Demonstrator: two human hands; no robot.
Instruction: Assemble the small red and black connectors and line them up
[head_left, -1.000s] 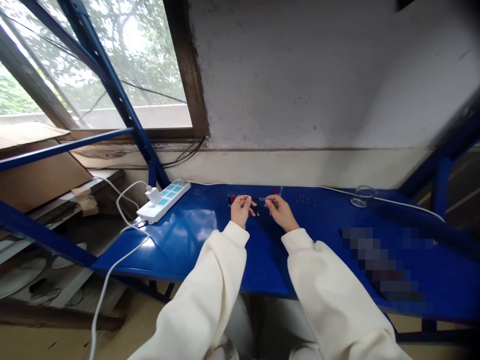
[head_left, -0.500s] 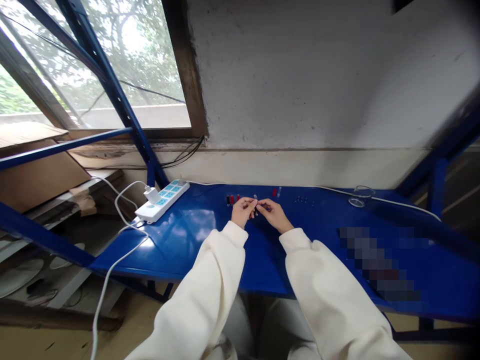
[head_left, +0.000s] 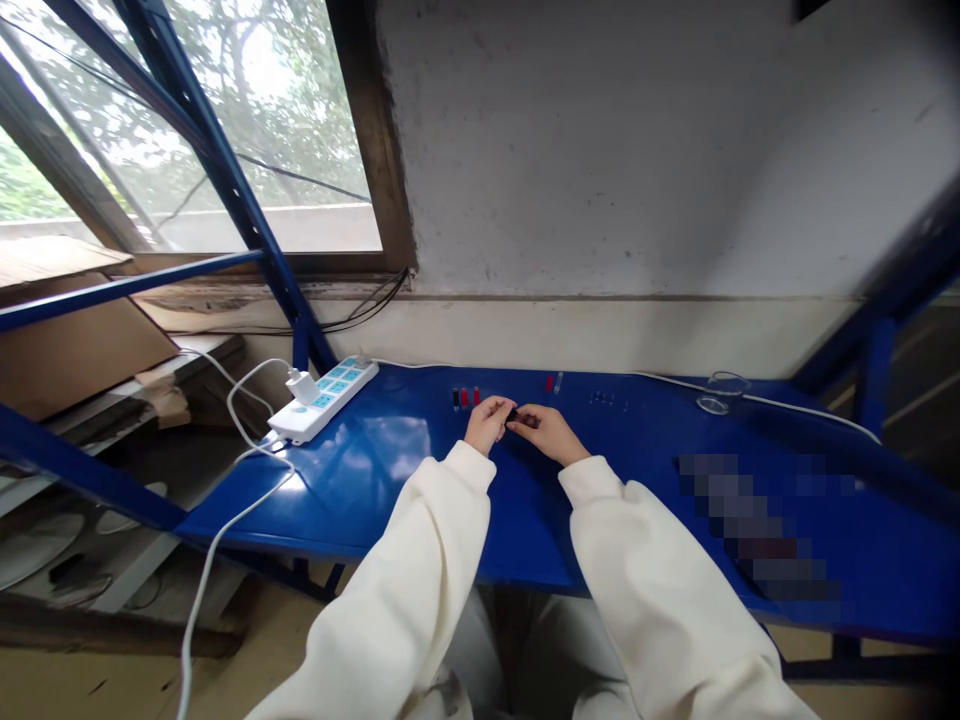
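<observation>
My left hand (head_left: 489, 424) and my right hand (head_left: 547, 433) meet over the middle of the blue table, fingers bent into pinches. Between their fingertips is a small dark piece (head_left: 511, 415), mostly hidden; its kind is too small to make out. Just beyond my left hand stand a small black tube-like piece (head_left: 456, 398) and two red ones, a left one (head_left: 464, 398) and a right one (head_left: 476, 397). Farther back, past my right hand, a red piece (head_left: 549, 384) is beside a clear narrow tube (head_left: 559, 383).
Several tiny clear pieces (head_left: 601, 398) lie right of my hands. A clear round container (head_left: 712, 404) sits at the back right, near a white cable. On the left is a white power strip (head_left: 324, 402) with a plug in it. A blurred-out patch (head_left: 757, 530) covers something at right.
The clear-looking tip that stuck up between my fingers no longer shows; a dark piece shows there instead. My right fingers have shifted slightly down and are more curled.
</observation>
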